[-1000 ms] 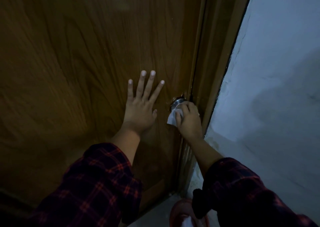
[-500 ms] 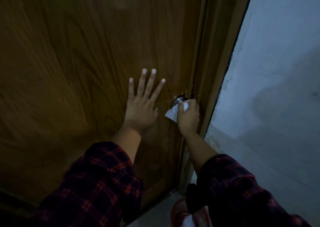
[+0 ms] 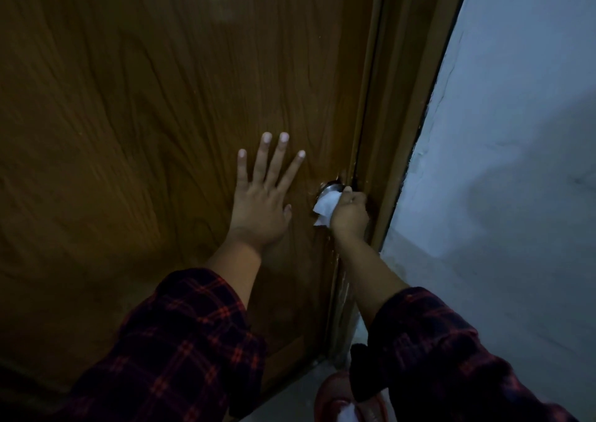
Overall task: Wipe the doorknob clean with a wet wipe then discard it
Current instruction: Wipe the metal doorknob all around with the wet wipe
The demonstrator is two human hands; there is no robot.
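right hand (image 3: pixel 350 215) presses wet wipe (image 3: pixel 325 207) on doorknob (image 3: pixel 329 189) (left hand (image 3: pixel 261 202) flat on door (image 3: pixel 161 115)).

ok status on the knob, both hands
Left hand flat on door. Right hand holds wet wipe against doorknob. Nothing in the way.

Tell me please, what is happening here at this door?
A person in a plaid shirt is cleaning the doorknob of a wooden door. The right hand grips a white wet wipe and presses it against the metal knob. The left hand lies flat on the door, fingers spread, beside the knob. The wipe is not yet discarded. A reddish object near the floor below may be a bin, but it is unclear.
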